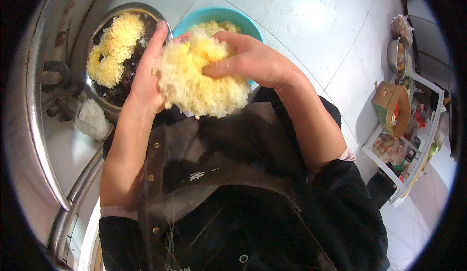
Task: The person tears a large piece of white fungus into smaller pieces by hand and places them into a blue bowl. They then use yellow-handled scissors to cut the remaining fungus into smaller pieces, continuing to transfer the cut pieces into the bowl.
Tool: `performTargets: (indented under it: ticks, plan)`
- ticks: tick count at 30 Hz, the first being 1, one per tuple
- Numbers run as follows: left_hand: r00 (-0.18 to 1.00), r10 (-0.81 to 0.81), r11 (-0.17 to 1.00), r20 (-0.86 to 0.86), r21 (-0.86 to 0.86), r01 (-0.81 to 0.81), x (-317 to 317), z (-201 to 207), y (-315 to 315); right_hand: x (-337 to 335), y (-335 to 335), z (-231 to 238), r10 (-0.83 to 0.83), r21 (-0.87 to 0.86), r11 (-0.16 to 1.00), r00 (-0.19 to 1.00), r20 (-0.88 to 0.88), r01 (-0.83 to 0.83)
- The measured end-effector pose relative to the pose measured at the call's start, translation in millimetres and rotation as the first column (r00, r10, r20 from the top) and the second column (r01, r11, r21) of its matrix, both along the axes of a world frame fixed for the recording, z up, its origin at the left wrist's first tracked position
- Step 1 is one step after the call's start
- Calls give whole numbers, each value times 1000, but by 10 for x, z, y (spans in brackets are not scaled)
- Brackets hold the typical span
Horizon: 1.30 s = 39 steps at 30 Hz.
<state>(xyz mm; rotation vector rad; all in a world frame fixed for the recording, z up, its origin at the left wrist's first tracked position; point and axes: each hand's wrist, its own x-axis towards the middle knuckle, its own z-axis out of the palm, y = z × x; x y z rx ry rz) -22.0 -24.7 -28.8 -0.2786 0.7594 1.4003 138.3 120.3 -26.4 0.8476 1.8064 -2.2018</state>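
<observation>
Between my two hands is a large, frilly, pale yellow snow fungus (pixel 202 83), held up in front of my apron. My left hand (pixel 150 71) supports it from the left, its thumb pointing up and the other fingers hidden behind. From the right, my right hand (pixel 250 61) grips it with the thumb pressed on its yellow middle. Just beyond stands a turquoise basin (pixel 255 27), partly covered by my hands, with more of the pale fungus (pixel 219 26) inside. On the left, a metal bowl (pixel 154 12) holds yellow frilly clumps (pixel 116 42) over dark pieces that look like wood ear.
Curved metal rails (pixel 36 125) run along the left side. A whitish bundle (pixel 92 120) lies below the metal bowl. White floor tiles (pixel 311 22) stretch ahead. At the far right are a white rack (pixel 411 173), an open cardboard box (pixel 391 106) and a metal pot (pixel 394 56).
</observation>
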Motion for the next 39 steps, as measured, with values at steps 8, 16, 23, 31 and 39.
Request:
performTargets:
  ticks: [8,16,23,31,39]
  plan:
    - [991,10,998,-132,58,-3,54,81,-93,-74,-67,75,-293,-155,946,956,-27,285]
    - [916,-170,985,-363,-98,144,67,72,-100,11,155,227,118,579,798,985,124,-168]
    - [880,-266,964,-393,-110,242,97,162,-65,25,213,201,19,471,874,960,-281,121]
    - [857,-328,945,-398,-140,296,71,194,-94,33,263,171,-43,431,895,984,-171,114]
    - [858,-323,946,-400,-114,303,8,226,-120,21,362,175,-96,521,850,954,284,-70]
